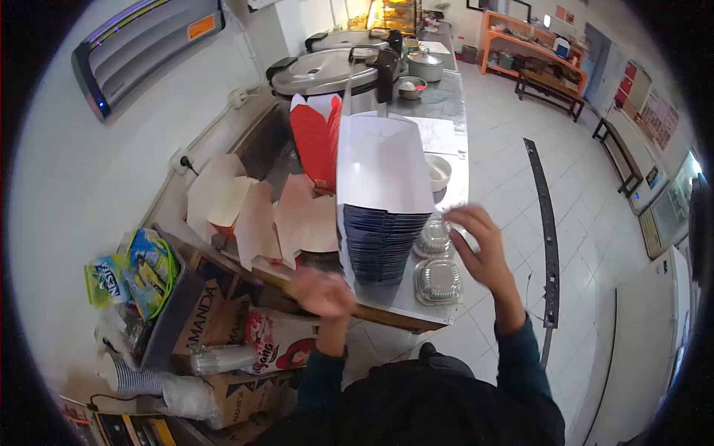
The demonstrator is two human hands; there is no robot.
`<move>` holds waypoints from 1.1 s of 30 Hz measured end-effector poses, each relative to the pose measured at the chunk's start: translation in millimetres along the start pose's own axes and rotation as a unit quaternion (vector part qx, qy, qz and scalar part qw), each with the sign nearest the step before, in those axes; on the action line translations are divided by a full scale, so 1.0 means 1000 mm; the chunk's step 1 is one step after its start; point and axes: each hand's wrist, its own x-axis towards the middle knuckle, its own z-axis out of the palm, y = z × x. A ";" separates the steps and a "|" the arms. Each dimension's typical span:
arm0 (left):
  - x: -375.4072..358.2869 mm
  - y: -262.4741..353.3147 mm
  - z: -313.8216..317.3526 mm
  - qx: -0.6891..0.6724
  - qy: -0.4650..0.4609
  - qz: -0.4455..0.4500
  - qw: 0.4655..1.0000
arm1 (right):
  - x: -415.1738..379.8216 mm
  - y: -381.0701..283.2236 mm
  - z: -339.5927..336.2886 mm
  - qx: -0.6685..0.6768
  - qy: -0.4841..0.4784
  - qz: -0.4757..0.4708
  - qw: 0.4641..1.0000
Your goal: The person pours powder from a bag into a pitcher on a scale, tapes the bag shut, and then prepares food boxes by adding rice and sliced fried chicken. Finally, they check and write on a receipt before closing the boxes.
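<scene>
My left hand (322,292) is at the counter's near edge, below the open takeout boxes (301,223); it is blurred and its fingers look curled, but whether it holds anything is hidden. Fingers apart and empty, my right hand (480,244) hovers beside the clear plastic containers (438,281). Between my hands stands a tall stack of dark trays with white insides (384,163). Behind the open boxes, a red box (314,141) stands upright. A white bowl (437,172) sits right of the stack.
Large steel cookers (331,70), a lidded pot (425,65) and a metal bowl (411,88) stand farther along the counter. Cardboard boxes (210,316), plastic bags (123,281) and stacked cups (134,374) are at the lower left. Benches (550,93) line the far floor.
</scene>
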 end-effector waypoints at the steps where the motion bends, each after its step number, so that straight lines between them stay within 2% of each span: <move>1: -0.002 0.016 0.006 0.005 -0.096 0.033 0.995 | 0.023 0.001 0.004 -0.005 -0.015 -0.055 0.998; 2: -0.003 0.032 0.011 0.003 -0.192 0.065 0.979 | 0.046 0.000 0.009 0.006 -0.035 -0.103 0.994; 3: -0.001 0.045 0.024 -0.004 -0.251 0.044 0.967 | 0.063 0.006 0.007 -0.012 -0.151 -0.103 0.983; 5: 0.012 0.055 0.048 0.057 -0.274 -0.026 0.960 | 0.089 0.017 0.004 -0.045 -0.379 -0.102 0.919; 6: 0.016 0.057 0.058 0.090 -0.281 -0.062 0.954 | 0.097 0.021 0.003 0.027 -0.398 -0.056 0.915; 8: 0.012 0.057 0.067 0.139 -0.276 -0.053 0.949 | 0.110 0.029 0.001 0.168 -0.434 0.035 0.884; 11: 0.002 0.062 0.079 0.198 -0.231 -0.058 0.951 | 0.115 0.047 0.007 0.197 -0.450 -0.124 0.862; 15: -0.004 0.066 0.094 0.270 -0.190 -0.050 0.942 | 0.130 0.061 0.014 0.213 -0.513 -0.223 0.801; 16: -0.001 0.069 0.096 0.289 -0.196 -0.049 0.936 | 0.133 0.065 0.019 0.237 -0.516 -0.215 0.794; 20: 0.012 0.076 0.099 0.334 -0.206 -0.058 0.918 | 0.143 0.063 0.037 0.166 -0.531 -0.255 0.791; 22: 0.011 0.079 0.102 0.336 -0.198 -0.086 0.917 | 0.128 0.050 0.044 0.025 -0.442 -0.308 0.842; 24: 0.006 0.077 0.101 0.355 -0.194 -0.085 0.910 | 0.121 0.042 0.047 0.029 -0.374 -0.322 0.869; 27: 0.000 0.076 0.108 0.349 -0.171 -0.090 0.917 | 0.148 0.040 0.027 0.055 -0.370 -0.341 0.862; 29: -0.015 0.061 0.095 0.327 -0.156 -0.110 0.925 | 0.191 0.039 -0.003 0.067 -0.298 -0.415 0.857; 30: -0.016 0.062 0.095 0.344 -0.145 -0.105 0.922 | 0.215 0.049 -0.020 0.187 -0.152 -0.438 0.866; 31: -0.012 0.070 0.103 0.369 -0.148 -0.092 0.913 | 0.233 0.066 -0.055 0.219 -0.074 -0.476 0.849; 32: -0.002 0.081 0.112 0.394 -0.151 -0.079 0.903 | 0.246 0.078 -0.093 0.183 -0.151 -0.428 0.872; 33: -0.001 0.088 0.120 0.419 -0.154 -0.066 0.892 | 0.249 0.098 -0.117 0.172 -0.073 -0.438 0.879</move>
